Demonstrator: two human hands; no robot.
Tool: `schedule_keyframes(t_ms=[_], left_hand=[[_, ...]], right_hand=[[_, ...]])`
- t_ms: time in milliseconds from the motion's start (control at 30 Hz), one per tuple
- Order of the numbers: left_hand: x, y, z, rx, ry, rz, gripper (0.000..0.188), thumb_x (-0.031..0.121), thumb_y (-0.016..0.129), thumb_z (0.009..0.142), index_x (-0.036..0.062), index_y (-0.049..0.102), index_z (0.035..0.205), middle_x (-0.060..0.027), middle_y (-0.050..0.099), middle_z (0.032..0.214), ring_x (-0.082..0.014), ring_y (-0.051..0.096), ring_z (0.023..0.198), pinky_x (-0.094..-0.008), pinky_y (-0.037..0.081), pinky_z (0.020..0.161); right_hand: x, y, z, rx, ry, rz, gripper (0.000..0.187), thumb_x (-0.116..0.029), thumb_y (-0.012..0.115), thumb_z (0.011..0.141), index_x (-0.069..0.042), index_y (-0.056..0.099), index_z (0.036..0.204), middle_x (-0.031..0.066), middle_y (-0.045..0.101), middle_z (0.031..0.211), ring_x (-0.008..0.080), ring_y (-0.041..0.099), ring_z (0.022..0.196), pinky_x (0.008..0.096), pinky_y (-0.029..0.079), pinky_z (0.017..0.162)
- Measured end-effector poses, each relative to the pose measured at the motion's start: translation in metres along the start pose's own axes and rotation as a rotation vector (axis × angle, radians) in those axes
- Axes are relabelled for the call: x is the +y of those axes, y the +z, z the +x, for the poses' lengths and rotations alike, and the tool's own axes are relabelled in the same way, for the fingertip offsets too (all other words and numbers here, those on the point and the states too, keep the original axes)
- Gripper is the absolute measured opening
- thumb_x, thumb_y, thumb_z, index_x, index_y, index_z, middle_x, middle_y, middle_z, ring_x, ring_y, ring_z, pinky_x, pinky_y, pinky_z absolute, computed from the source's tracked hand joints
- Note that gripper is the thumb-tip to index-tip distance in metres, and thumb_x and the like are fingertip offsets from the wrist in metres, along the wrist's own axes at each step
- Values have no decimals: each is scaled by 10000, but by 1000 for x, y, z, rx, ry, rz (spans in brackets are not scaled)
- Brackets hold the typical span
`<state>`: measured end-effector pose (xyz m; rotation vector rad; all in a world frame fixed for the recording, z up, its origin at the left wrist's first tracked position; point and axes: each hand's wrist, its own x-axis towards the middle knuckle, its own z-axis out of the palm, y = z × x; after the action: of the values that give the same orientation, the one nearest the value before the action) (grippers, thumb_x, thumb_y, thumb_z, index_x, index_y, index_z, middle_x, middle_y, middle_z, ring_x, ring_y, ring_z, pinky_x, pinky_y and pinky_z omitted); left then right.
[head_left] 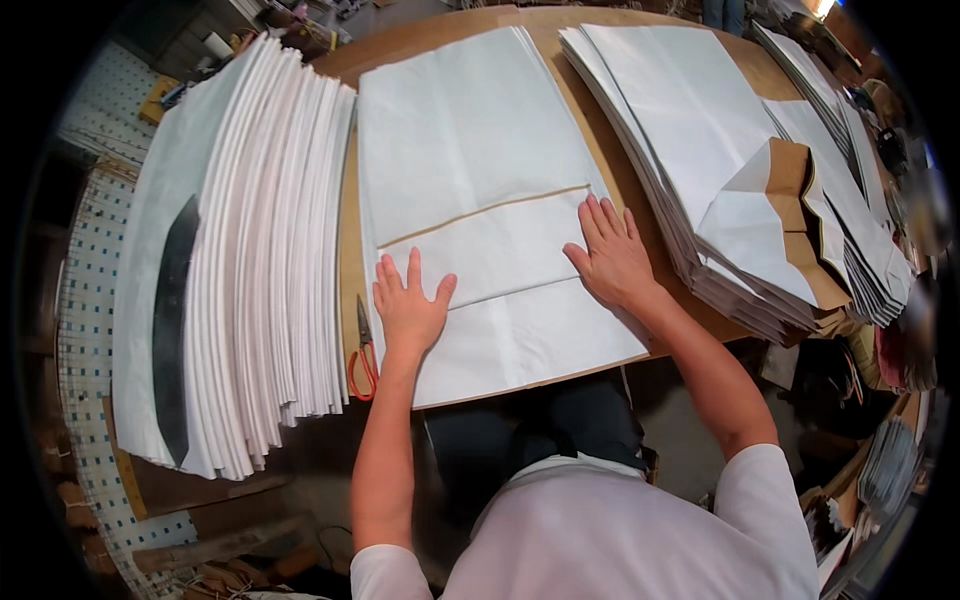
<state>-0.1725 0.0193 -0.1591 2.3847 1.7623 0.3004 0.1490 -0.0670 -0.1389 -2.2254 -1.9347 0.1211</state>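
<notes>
A large white paper sack [470, 130] lies flat in front of me, with a brown-edged flap [500, 255] folded across its lower part. On the flap's left end rests my left hand [410, 310], fingers spread and holding nothing. My right hand [612, 250] lies flat at the flap's right end, fingers outstretched and thumb apart. Beside my left forearm, scissors [363, 362] with red handles lie on the brown table at the sack's left edge.
To the left stands a thick fanned stack of white sacks [250, 270] with a black strip [175, 330] on its outer face. More white sacks [670, 110] are piled at right, with a partly opened, brown-lined sack [790, 225] on top. The brown table [620, 150] curves away behind.
</notes>
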Motion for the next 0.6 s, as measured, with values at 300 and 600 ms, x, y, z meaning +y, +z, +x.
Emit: schedule_keyframes(t_ms=[300,600], left_hand=[[-4,6,9,108,-30,83,873,700,455,1007,88,342,1619,-314,230,1663,-443,215,1549,-578,127,1249],[-1,3,6,44,-85,-55,995,688,495,993,-69,259,1595,-301,234,1667,-415,181,1574,-568,100,1271]], right_hand=[[-21,12,17,99,37,15,833,-534,418,1060,126,305,1554,301,264,1660,385,199,1580,506,96,1296],[-15,16,17,80,90,105,869,-557,414,1052,111,252,1583,292,257,1666,388,192,1580,496,93,1299]])
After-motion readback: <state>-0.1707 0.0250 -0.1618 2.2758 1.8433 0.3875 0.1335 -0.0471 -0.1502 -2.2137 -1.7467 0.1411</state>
